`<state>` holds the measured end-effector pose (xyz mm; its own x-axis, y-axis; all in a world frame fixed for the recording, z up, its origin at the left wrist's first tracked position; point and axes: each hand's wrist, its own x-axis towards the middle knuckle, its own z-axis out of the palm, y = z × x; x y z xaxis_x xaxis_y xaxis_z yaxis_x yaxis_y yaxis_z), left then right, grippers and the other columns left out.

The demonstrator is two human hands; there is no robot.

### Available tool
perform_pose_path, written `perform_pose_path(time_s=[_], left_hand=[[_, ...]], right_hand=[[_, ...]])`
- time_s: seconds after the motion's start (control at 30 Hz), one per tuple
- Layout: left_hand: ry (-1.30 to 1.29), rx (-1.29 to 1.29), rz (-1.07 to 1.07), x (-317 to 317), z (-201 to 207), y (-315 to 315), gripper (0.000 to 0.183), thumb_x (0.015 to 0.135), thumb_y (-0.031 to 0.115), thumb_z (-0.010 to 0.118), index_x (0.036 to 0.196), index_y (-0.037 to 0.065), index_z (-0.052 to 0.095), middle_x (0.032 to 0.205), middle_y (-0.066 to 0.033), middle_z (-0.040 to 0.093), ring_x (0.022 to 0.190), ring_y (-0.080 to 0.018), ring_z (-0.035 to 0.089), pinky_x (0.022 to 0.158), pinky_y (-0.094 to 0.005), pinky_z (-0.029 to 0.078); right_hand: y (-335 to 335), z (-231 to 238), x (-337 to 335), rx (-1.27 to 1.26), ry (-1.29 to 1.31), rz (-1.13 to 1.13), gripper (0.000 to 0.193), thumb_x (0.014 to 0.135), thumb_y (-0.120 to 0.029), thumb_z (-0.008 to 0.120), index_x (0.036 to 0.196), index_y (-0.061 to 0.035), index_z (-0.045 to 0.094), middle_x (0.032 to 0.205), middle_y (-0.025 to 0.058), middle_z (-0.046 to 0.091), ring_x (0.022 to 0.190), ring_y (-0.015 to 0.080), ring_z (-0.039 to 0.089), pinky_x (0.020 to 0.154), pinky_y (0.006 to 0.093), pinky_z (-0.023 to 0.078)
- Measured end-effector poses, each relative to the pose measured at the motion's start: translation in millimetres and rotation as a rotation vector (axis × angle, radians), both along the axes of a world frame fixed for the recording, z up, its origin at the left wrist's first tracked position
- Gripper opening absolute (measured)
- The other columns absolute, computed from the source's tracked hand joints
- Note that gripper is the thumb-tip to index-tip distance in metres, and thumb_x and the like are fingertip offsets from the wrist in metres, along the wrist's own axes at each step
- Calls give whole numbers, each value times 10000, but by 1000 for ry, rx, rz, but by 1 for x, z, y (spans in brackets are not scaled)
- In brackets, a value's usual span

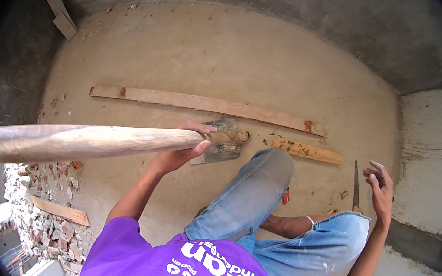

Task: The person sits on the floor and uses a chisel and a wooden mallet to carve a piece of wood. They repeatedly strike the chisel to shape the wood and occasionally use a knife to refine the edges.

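Observation:
My left hand [186,147] grips a thick, round wooden handle [94,146] near its narrower end. The wide end reaches far out to the left, toward the camera. Below the narrow end lies a flat grey metal blade [218,154], like a hoe head. Whether handle and blade are joined I cannot tell. My right hand [381,189] is raised at the right with nothing in it, its fingers loosely bent and apart. Beside it lies a narrow dark blade [356,185], its base partly hidden behind my knee.
A long wooden board [208,105] lies across the floor, with a shorter timber piece [309,151] nearer. A small red object [286,196] shows beside my leg. Broken rubble [52,228] and a wood strip [60,211] are at lower left. Planks [59,10] lean in the far left corner.

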<state>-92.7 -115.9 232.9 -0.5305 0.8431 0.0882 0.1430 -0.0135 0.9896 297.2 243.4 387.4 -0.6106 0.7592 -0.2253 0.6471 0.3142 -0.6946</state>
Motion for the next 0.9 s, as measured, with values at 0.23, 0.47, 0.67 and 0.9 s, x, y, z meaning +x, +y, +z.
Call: perform_pose_path(time_s=[0.23,0.47,0.67,0.9], left_hand=[[16,28,-27,11,4,2,202,866,114,764,1053,93,689,1040,-56,735,999,-179,678,871,-324,533],[121,37,5,-5,0,-7,344,876,196,788,1159,71,636,1181,-66,640,1008,-184,626,863,-330,503],[208,-94,-55,-11,-11,-12,673,744,258,872,1315,54,580,1350,-154,576,1261,-281,553,1039,-396,455],[615,-575,-84,60,-241,-19,939,667,382,899,1471,161,468,1595,-157,314,1478,-427,249,1092,-710,296]], right_hand=[[-30,58,-10,83,23,-96,364,996,-168,569,1325,-12,585,1049,117,706,997,194,661,888,329,527],[-92,25,-156,19,-200,633,435,928,-106,624,1356,-48,571,1188,160,681,1131,269,645,998,391,501],[-186,-37,-299,30,128,1031,823,794,-371,798,1471,-88,424,1400,208,524,1308,361,504,1100,466,410],[-240,-63,-341,-215,430,955,371,797,-206,749,1081,-11,611,815,64,634,731,199,593,696,336,486]])
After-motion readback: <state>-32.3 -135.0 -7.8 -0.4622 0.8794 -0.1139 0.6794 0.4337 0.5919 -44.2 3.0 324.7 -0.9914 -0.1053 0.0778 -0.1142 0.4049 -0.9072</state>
